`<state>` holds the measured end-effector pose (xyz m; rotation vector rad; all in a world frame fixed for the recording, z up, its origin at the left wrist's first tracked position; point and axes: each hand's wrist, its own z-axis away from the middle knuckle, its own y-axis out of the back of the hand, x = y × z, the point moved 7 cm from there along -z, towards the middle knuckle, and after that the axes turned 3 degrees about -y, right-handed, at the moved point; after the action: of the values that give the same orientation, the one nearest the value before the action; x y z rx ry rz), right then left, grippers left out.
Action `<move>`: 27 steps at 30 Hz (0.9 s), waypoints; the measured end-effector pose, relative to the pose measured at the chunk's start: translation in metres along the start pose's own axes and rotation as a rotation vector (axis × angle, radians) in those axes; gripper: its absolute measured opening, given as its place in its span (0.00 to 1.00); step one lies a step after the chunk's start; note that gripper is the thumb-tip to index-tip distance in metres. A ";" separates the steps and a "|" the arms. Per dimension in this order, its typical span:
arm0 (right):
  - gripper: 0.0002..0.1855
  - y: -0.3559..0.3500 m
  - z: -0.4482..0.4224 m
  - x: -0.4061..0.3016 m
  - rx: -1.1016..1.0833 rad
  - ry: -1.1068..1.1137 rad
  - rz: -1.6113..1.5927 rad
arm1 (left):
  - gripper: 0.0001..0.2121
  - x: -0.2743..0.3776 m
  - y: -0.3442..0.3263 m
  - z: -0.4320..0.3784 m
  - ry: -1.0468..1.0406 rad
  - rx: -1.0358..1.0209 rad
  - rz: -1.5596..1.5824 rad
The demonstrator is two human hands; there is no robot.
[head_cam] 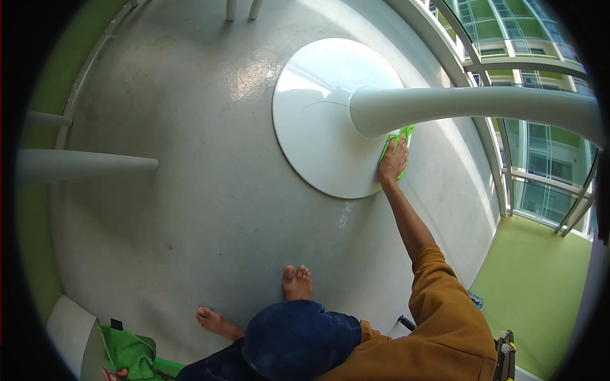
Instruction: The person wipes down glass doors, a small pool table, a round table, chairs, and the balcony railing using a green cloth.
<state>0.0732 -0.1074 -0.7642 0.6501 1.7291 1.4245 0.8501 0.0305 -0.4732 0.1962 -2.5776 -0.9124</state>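
Observation:
My right hand presses a bright green cloth flat against the rim of a round white pedestal base. The base's thick white column rises away to the right, just beyond my fingers. Only the fingers of my left hand show, at the bottom left edge, beside a darker green cloth with a black tag. Whether they grip that cloth is unclear.
White furniture legs stand at the left and at the top. A white-framed window curves along the right, above a green wall. My bare feet rest on the grey floor. A dark, narrow object is at the lower right.

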 end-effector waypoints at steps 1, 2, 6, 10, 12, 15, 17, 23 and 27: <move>0.30 0.005 0.026 -0.002 0.026 -0.049 0.027 | 0.21 -0.003 -0.002 0.003 0.012 0.008 0.017; 0.29 0.009 0.052 -0.015 0.073 -0.004 0.001 | 0.21 -0.008 -0.003 0.006 0.056 0.034 0.066; 0.22 0.015 0.158 -0.116 0.083 0.551 -0.169 | 0.19 -0.003 -0.013 0.006 0.132 0.054 0.171; 0.14 0.031 0.196 -0.123 -0.632 0.447 -0.662 | 0.17 0.005 -0.002 -0.003 -0.044 0.044 0.163; 0.11 0.065 0.136 -0.077 -0.205 0.160 -0.979 | 0.17 -0.006 0.021 -0.011 -0.029 0.045 0.152; 0.18 0.080 0.026 -0.018 0.030 0.131 -0.743 | 0.16 -0.033 0.037 -0.007 0.050 0.071 0.194; 0.25 0.049 -0.004 0.013 0.100 0.144 -0.064 | 0.16 -0.038 0.029 -0.004 0.059 0.100 0.204; 0.28 0.002 0.145 -0.042 -0.046 0.344 -0.021 | 0.16 -0.010 0.034 0.007 -0.039 0.067 0.130; 0.29 0.029 0.011 0.009 0.008 0.174 -0.061 | 0.16 -0.031 0.049 -0.008 -0.057 0.062 0.141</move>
<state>0.0748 -0.0869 -0.7387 0.4855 1.8734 1.4681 0.8823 0.0720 -0.4464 0.0054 -2.6350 -0.7987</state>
